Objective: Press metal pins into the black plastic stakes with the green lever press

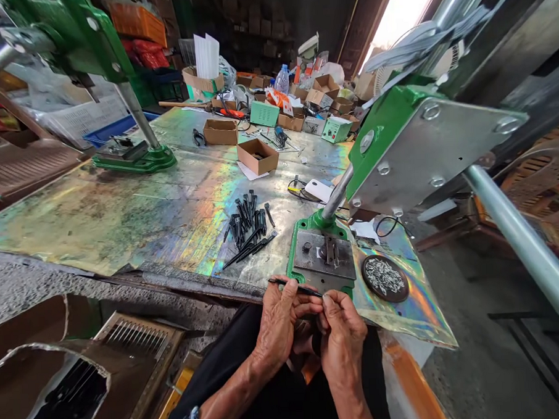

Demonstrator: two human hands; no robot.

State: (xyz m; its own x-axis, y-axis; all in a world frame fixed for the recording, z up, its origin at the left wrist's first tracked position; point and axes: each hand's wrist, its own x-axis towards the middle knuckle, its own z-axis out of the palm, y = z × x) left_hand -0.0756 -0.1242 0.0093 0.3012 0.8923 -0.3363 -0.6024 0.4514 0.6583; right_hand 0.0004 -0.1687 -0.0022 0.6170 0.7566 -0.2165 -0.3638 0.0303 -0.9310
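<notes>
My left hand [279,324] and my right hand [343,336] are close together at the front edge of the bench. Both pinch a thin black rod [296,288], the left near its far end and the right near its tip. Just beyond them lies the steel die plate [323,257] of a green bench press. To the right, a round dark dish [384,279] holds many small silver parts. Left of the press, a loose pile of black plastic-and-metal pins [247,226] lies on the bench.
The workbench [122,222] has an iridescent metal surface. The press's green head and steel column [425,147] loom overhead at right. A second green press [133,157] stands at left. Cardboard boxes [257,156], tools and a green electrical box [336,130] crowd the far side.
</notes>
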